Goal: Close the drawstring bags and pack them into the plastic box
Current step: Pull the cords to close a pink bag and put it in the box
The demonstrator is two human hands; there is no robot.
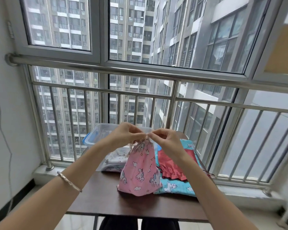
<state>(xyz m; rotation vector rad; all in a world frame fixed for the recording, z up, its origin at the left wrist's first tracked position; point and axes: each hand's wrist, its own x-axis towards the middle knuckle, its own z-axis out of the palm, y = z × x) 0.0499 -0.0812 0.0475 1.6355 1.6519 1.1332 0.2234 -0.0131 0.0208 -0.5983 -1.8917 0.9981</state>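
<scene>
Pink unicorn bag (140,170) has its drawstring (131,146) pinched by left hand (125,135) and right hand (166,140).

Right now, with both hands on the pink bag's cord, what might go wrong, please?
The left hand and right hand only pinch the cord of the pink unicorn bag, so a slip could leave its mouth loose. The red bag and turquoise unicorn bag lie near the right edge of the table; a forearm might push them off.

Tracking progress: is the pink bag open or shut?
Shut: pink bag top gathered tight; left hand and right hand pinch its cord.
</scene>
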